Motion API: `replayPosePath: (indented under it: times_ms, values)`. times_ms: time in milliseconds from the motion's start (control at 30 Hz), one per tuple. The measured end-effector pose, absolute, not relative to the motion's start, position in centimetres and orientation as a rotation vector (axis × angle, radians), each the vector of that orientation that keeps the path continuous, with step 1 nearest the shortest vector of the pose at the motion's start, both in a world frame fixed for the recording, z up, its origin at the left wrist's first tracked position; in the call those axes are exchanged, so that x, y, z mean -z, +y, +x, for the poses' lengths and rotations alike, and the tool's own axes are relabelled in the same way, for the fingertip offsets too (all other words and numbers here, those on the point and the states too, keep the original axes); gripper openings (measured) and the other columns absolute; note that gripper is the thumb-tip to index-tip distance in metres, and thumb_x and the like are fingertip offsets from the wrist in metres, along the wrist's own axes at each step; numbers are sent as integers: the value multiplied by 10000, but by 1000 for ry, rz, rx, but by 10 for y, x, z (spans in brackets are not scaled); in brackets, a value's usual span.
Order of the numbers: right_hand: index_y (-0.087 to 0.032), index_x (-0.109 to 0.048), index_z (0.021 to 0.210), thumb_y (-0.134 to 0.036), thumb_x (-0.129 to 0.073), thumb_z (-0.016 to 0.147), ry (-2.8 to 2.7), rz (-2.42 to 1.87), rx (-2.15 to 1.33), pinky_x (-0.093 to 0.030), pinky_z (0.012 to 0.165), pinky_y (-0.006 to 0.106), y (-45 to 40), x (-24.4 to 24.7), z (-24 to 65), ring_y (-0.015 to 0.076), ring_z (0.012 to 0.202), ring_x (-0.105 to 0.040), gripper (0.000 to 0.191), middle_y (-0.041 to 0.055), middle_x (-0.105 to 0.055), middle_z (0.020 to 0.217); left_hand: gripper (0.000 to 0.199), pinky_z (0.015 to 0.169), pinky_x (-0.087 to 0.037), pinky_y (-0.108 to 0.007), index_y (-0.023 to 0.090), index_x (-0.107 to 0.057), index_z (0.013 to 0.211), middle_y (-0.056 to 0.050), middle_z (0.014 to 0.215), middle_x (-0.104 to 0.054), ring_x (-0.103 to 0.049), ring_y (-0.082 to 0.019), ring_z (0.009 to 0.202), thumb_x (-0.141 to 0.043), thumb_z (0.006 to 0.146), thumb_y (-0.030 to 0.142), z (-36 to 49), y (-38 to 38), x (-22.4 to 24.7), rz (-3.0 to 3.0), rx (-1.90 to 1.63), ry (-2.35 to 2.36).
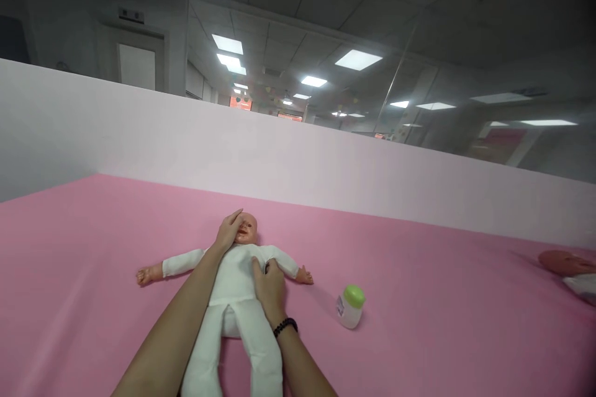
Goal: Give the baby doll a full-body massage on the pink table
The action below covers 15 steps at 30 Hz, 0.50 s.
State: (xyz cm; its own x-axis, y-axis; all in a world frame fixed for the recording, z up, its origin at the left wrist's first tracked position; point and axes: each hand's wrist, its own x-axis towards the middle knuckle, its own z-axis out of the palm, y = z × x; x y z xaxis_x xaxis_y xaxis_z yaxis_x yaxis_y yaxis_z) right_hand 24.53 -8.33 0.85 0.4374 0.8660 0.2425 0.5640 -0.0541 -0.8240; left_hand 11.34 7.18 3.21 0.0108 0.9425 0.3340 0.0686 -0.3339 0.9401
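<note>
L hand (228, 232) straight-fingered on doll (231, 276), R hand (271, 288) grip unclear, jar lbl (340, 306) illegible

Baby doll (236, 279) is flat on its back on a pink surface (419, 298), bald plastic head, white cloth body. Arms flung out wide, legs slightly apart.

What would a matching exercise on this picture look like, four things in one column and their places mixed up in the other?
Things:
1. Left hand
2. Right hand
3. Green-lidded jar
4. Black beaded bracelet

Places:
A. On the pink surface, apart from the baby doll
B. Around the right wrist
C. At the baby doll's chest
D. At the baby doll's head

Right pairs: 1-D, 2-C, 3-A, 4-B
</note>
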Motion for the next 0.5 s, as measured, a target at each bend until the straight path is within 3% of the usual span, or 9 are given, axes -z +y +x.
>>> replayPosePath:
  times_ms: [133, 267, 333, 400, 500]
  values:
    - [-233, -370, 577, -506, -455, 911, -1250, -1670, -175, -242, 561, 307, -85, -32, 249, 166, 536, -404, 440, -10, -463, 538, 523, 1124, -378, -386, 184, -627, 1300, -118, 1385, -594, -523, -266, 1305, -551, 876, 482, 113, 73, -25, 1471, -1470, 1033]
    - [-236, -359, 597, -467, -499, 871, -1064, -1356, -325, -326, 559, 283, -42, -65, 250, 148, 556, -413, 384, -24, -437, 562, 518, 1139, -349, -384, 156, -606, 1309, -131, 1395, -568, -490, -258, 1328, -537, 874, 430, 112, 74, -20, 1448, -1507, 989]
    - [-227, -487, 723, -500, -549, 821, -889, -1227, -608, -437, 618, 276, -7, -73, 245, 167, 656, -534, 297, 4, -563, 709, 510, 1140, -345, -367, 153, -606, 1296, -130, 1395, -562, -489, -251, 1326, -524, 872, 424, 112, 75, -18, 1428, -1524, 962]
    - [-211, -579, 943, -551, -594, 764, -773, -1145, -771, -514, 739, 303, 28, -70, 236, 200, 848, -624, 385, 56, -650, 958, 510, 1139, -344, -356, 151, -600, 1290, -132, 1393, -556, -487, -250, 1325, -511, 867, 422, 111, 77, -16, 1404, -1547, 957]
    - [-186, -626, 1056, -567, -621, 706, -865, -1047, -758, -493, 955, 339, 63, -47, 224, 225, 1098, -615, 518, 95, -658, 1171, 519, 1141, -343, -349, 153, -579, 1292, -136, 1389, -552, -481, -253, 1331, -496, 856, 421, 110, 82, -10, 1395, -1541, 947]
